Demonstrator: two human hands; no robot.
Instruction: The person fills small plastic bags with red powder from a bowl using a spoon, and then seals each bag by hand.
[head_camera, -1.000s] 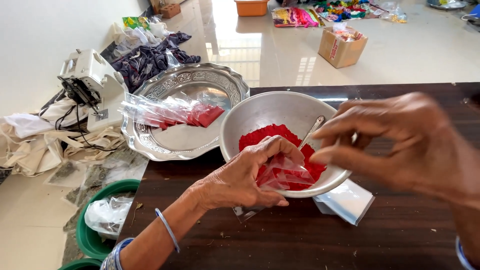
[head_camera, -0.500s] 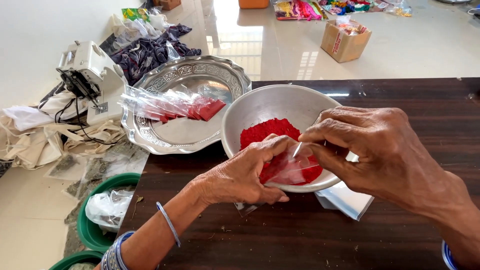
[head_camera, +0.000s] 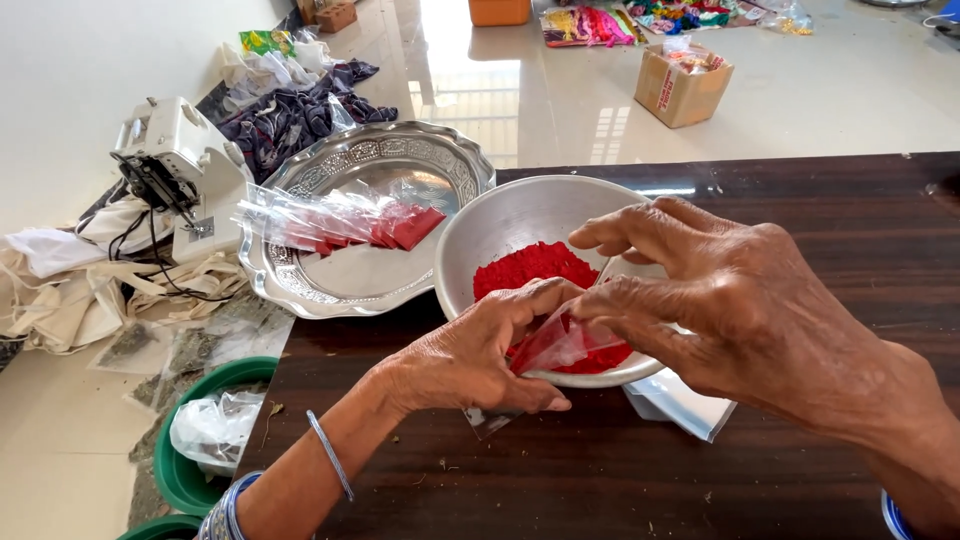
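Head view is showing a dark wooden table (head_camera: 820, 230) carrying a steel bowl (head_camera: 500, 225) of red powder (head_camera: 525, 268). Over its near rim, the right hand (head_camera: 730, 300) and left hand (head_camera: 470, 355) are both pinching a small clear pouch (head_camera: 560, 345).

We see the bowl (head_camera: 500, 225) on the table (head_camera: 800, 200), powder (head_camera: 530, 268) in it; left of it the tray (head_camera: 370, 160) overhangs the table's edge, filled packets (head_camera: 340, 220) on it; both hands (head_camera: 470, 360) (head_camera: 740, 300) hold a pouch (head_camera: 560, 345) over the bowl's near rim; empty pouches (head_camera: 685, 405) lie beneath the right hand; far left, a sewing machine (head_camera: 170, 160) on the floor.
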